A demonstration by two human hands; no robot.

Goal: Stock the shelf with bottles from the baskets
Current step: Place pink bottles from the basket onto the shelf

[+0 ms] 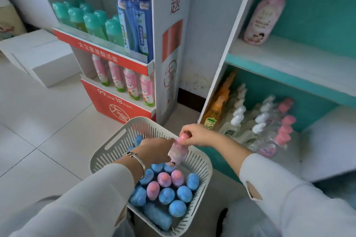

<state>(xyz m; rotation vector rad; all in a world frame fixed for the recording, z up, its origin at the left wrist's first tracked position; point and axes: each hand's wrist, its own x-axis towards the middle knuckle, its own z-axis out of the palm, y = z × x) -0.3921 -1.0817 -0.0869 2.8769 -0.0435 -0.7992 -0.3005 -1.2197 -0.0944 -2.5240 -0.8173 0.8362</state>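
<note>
A white slotted basket on the floor holds several bottles with blue caps and pink caps. A pink-capped bottle is lifted above the basket's far right rim. My right hand grips its pink cap from above. My left hand holds its body from the left. The teal shelf stands on the right, and on its upper board rests one pink bottle of the same kind.
The lower shelf compartment holds orange, white-pump and pink-capped bottles. A red display stand with green, blue and pink bottles stands beyond the basket. White boxes lie on the tiled floor at left.
</note>
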